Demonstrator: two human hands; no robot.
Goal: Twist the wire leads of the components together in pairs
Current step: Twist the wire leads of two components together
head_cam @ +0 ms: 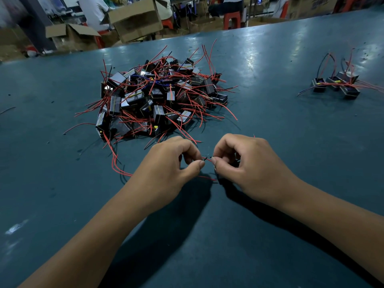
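Tabletop point(270, 125): both hands point(166, 163) point(245, 163) pinch wire leads point(207, 159).

Dark teal table point(270, 125), glossy w/ overhead light glare. Beyond far edge: open cardboard boxes point(137, 17), red plastic stools point(231, 20), seated people point(93, 11), cluttered brownish floor point(12, 44).
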